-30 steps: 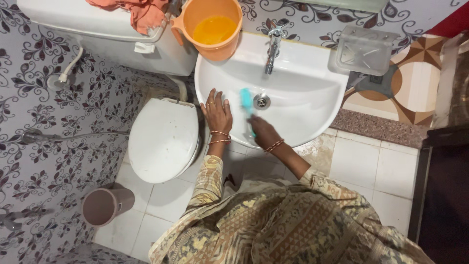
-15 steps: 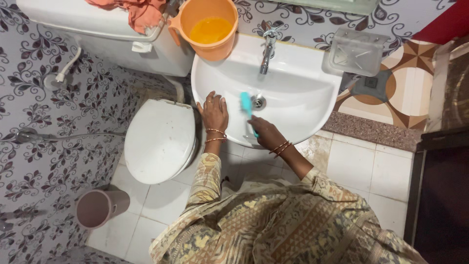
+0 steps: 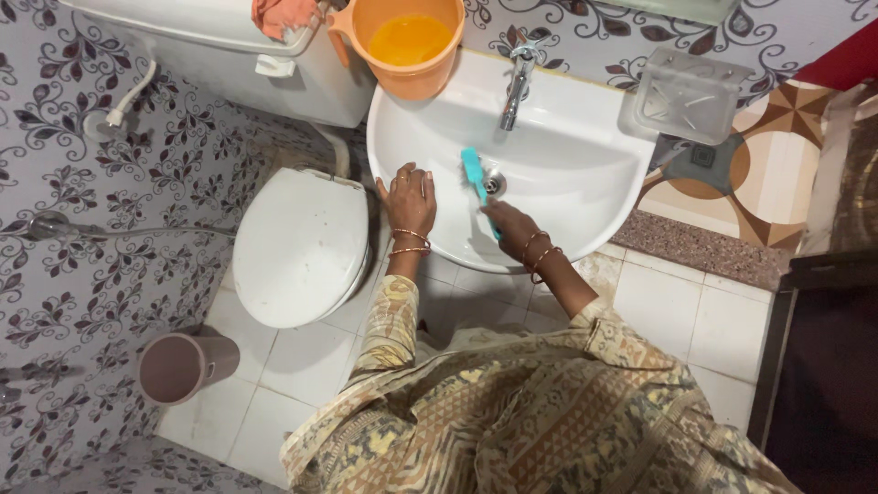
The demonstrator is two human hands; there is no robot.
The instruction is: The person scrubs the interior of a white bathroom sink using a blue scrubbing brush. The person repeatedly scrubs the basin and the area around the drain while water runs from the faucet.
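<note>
Closest to you is your patterned brown and cream top. Your two arms reach out from it, and both wrists wear thin bangles.

Your right hand (image 3: 510,226) is curled tight around the handle of a blue-green brush (image 3: 476,180). The brush points up into the white sink (image 3: 585,174), and its far end sits just beside the drain hole (image 3: 494,184) in the middle of the bowl.

Your left hand (image 3: 409,197) lies flat with the fingers spread a little. It holds nothing. It rests on the front left rim of the sink, just beside the brush.

To the left of the sink stands a white toilet (image 3: 302,242) with its lid down. On the floor tiles near it, further left, is a small pinkish-brown mug (image 3: 183,366).

Further away, a shiny tap (image 3: 517,87) stands at the back of the sink. An orange bucket (image 3: 407,41) with yellowish water in it sits at the back left edge of the sink, touching the toilet tank (image 3: 229,46). An orange-pink cloth (image 3: 283,16) lies on top of the tank. A clear soap tray (image 3: 686,96) hangs at the back right of the sink, against the flower-pattern wall.
</note>
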